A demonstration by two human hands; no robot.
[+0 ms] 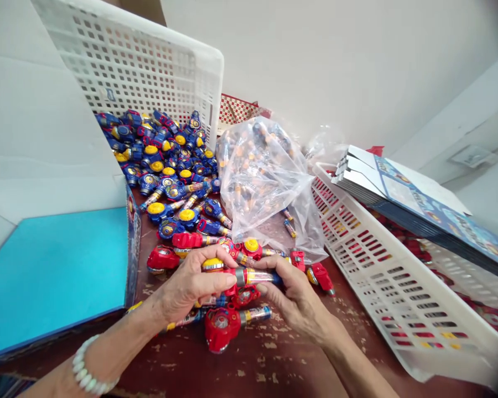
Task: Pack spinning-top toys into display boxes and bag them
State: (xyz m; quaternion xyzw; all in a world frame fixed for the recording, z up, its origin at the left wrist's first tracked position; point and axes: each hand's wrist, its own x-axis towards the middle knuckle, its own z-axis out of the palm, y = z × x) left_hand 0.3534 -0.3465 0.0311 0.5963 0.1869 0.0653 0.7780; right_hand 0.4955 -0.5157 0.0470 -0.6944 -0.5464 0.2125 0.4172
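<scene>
My left hand (195, 284) is closed around a red toy piece with a yellow knob (213, 265). Fingers of my right hand (294, 293) pinch a clear tube with a blue end (259, 277); its grey collar meets the red piece, and the tube lies level. Just below, a red toy with a tube (222, 327) rests on the table. More red toys (162, 258) lie around my hands, some partly hidden by them. Beyond these are several blue toys with tubes (187, 215).
A white basket (213, 83) tips a heap of blue toys (161, 143) onto the worn table (274, 365). Behind my hands sits a clear bag of tubes (257, 182). At right, a white basket (382, 309) carries flattened printed boxes (423, 204). A blue-lined box (62, 271) stands left.
</scene>
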